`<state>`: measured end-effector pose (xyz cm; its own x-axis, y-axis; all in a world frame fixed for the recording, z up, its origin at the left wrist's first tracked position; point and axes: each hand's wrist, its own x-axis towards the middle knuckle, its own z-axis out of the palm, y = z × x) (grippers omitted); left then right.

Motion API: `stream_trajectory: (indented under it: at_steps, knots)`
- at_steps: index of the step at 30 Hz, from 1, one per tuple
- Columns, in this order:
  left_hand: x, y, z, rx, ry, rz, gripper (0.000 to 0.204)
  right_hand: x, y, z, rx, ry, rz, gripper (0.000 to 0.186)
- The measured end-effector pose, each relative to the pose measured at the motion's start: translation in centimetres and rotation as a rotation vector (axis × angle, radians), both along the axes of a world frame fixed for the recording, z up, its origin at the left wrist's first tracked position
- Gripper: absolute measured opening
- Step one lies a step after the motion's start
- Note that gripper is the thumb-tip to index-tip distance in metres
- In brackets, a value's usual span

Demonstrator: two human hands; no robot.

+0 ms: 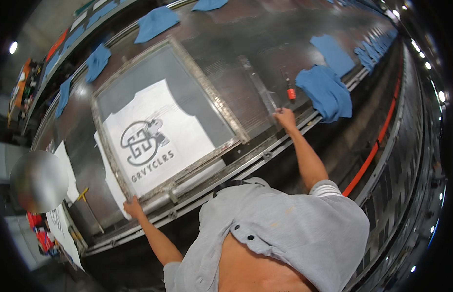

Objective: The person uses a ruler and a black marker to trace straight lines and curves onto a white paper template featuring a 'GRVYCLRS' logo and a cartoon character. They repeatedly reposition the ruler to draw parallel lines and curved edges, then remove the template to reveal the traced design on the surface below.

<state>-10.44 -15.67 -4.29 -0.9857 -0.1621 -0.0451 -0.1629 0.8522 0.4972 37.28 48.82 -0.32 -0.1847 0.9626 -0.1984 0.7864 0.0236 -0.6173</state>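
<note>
A screen-printing frame (207,80) with worn, stained edges lies on the long dark table. Through its mesh shows a white shirt piece (153,104) with a dark round emblem and lettering. At the frame's near left corner, my left hand (134,207) is closed on its edge. My right hand (284,118), to the right of the frame, is closed on the near end of a long, narrow, flat squeegee-like strip (258,82), which lies across the table. Just beyond this hand is a small tool (291,92) with a red and black handle and a thin metal end.
Blue cloth pieces (326,90) lie to the right, and more (158,23) hang along the far edge. A metal rail (250,168) runs along the near edge. At left are a yellow-handled tool (83,194), white pieces (65,170) and a person whose head is blurred.
</note>
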Motion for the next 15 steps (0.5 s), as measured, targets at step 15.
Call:
stream_trajectory:
  at_steps: [15]
  knots:
    - [-1.1,-0.9,2.1,-0.045,-0.044,-0.041,0.047,-2.5,-9.8,4.5,0.531,-0.401,0.151,0.048]
